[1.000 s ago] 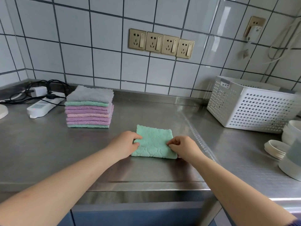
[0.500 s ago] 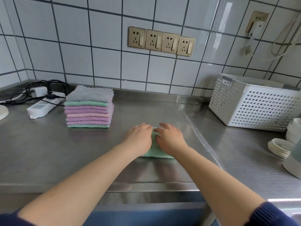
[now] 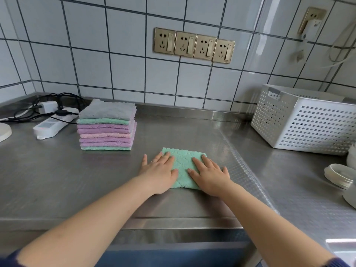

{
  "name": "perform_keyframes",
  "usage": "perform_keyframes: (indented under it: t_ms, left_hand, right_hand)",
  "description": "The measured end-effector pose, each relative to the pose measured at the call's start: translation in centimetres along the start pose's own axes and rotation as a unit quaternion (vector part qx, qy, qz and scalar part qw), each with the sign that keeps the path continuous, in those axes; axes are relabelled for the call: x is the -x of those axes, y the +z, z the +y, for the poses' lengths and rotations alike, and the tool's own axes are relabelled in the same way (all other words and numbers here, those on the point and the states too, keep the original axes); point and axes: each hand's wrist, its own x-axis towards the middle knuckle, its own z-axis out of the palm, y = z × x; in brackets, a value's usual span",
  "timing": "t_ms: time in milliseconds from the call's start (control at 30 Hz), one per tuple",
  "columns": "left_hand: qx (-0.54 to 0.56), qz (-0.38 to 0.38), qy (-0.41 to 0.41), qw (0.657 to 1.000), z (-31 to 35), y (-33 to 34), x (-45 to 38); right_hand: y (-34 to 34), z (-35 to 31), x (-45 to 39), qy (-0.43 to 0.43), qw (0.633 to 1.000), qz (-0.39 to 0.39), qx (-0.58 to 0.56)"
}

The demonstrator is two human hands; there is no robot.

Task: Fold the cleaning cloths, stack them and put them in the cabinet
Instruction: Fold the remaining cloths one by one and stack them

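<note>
Your left hand (image 3: 159, 173) and right hand (image 3: 209, 175): flat, fingers straight, pressing folded green cloth (image 3: 182, 167) on counter (image 3: 57, 180); nothing gripped. Stack (image 3: 107, 126) of folded cloths left of green cloth, apart. Judged remaining: add to stack, carry to cabinet; cabinet not identifiable.

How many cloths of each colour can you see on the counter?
Grey: 1, on top of the stack
Green: 3, two in the stack and one flat under both hands
Purple: 4, in the stack
Pink: 1, in the stack
Total: 9 cloths
</note>
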Motion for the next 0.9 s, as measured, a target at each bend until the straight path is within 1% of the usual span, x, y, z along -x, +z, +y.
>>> perform_keyframes:
  t_ms: [33,100,167,200,233,267,333,367,467,500,567,667,733,800,867,900]
  left_hand:
    - [-0.013,0.002,-0.001,1.0,-0.1,-0.2,0.1]
    - [-0.049,0.038,0.019,0.998,-0.1,-0.6,0.6]
    - [-0.078,0.104,0.104,0.986,0.5,-0.6,1.6]
    - [-0.083,0.141,0.159,0.974,0.8,-0.4,2.1]
    - [-0.087,0.174,0.208,0.958,1.2,-0.1,2.6]
    - [-0.091,0.194,0.245,0.946,1.5,0.3,3.1]
    - [-0.094,0.208,0.27,0.935,1.3,0.8,3.1]
    - [-0.097,0.213,0.267,0.935,0.9,0.9,3.0]
    - [-0.107,0.244,0.258,0.929,-0.8,0.4,2.6]
    - [-0.107,0.252,0.252,0.928,-1.5,0.1,2.5]
    - [-0.112,0.262,0.226,0.931,-3.1,-0.5,2.3]
    - [-0.115,0.274,0.142,0.944,-5.4,-1.3,2.1]
    - [-0.088,0.249,0.066,0.962,-5.8,-1.7,2.5]
    - [-0.035,0.207,0.009,0.978,-5.6,-1.8,2.9]
    - [0.088,0.169,-0.029,0.981,-5.3,-1.9,2.9]
    - [0.166,0.156,-0.041,0.973,-5.1,-2.1,2.8]
  right_hand:
    - [0.0,0.2,0.0,0.002,1.0,0.014,0.004]
    - [-0.2,0.5,-0.4,0.001,0.997,0.072,0.034]
    - [-0.9,0.6,-1.4,-0.022,0.99,0.13,0.055]
    - [-1.2,0.5,-2.0,-0.042,0.988,0.14,0.053]
    - [-1.6,0.2,-2.7,-0.061,0.988,0.132,0.042]
    - [-1.9,-0.2,-3.3,-0.071,0.991,0.109,0.022]
    - [-2.3,-1.2,-4.1,-0.073,0.996,0.06,-0.009]
    - [-2.5,-1.5,-4.4,-0.069,0.996,0.056,-0.006]
    - [-2.9,-1.5,-4.8,-0.037,0.996,0.084,0.006]
    - [-3.1,-1.3,-4.8,-0.02,0.996,0.083,-0.001]
    - [-3.6,-0.9,-4.6,0.013,0.999,0.052,-0.006]
    - [-4.3,-0.8,-4.3,0.04,0.999,-0.02,-0.019]
    - [-4.4,-1.0,-3.9,0.05,0.996,-0.047,-0.055]
    - [-4.4,-1.4,-3.1,0.053,0.991,-0.05,-0.114]
    - [-4.6,-2.0,-2.2,0.059,0.973,-0.042,-0.219]
    - [-4.6,-2.2,-1.9,0.061,0.958,-0.038,-0.277]
